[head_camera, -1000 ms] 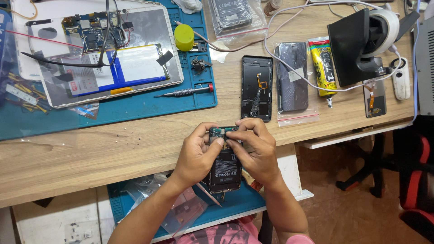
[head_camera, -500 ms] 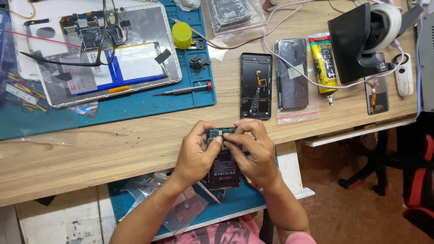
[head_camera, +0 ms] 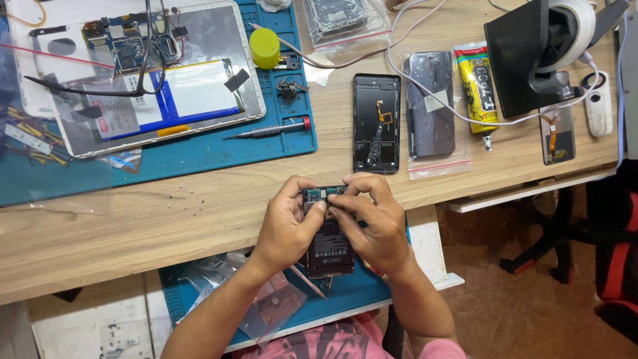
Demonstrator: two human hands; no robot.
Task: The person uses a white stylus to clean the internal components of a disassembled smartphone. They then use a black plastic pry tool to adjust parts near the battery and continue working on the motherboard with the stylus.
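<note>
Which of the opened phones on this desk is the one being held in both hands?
The opened phone at the desk's near edge, gripped by the left hand and right hand. The black phone frame and bagged phone lie untouched farther back.

A yellow glue tube package (head_camera: 480, 86) with black print lies upright on the tabletop (head_camera: 166, 213), just right of a clear zip bag with a red seal strip (head_camera: 432, 110) that holds a dark phone back cover. A second clear bag (head_camera: 342, 20) with a dark part lies at the top edge, and crumpled clear bags (head_camera: 266, 302) lie on the lower shelf. The opened phone (head_camera: 329, 233) in the hands carries a black battery label with small white print.
</note>
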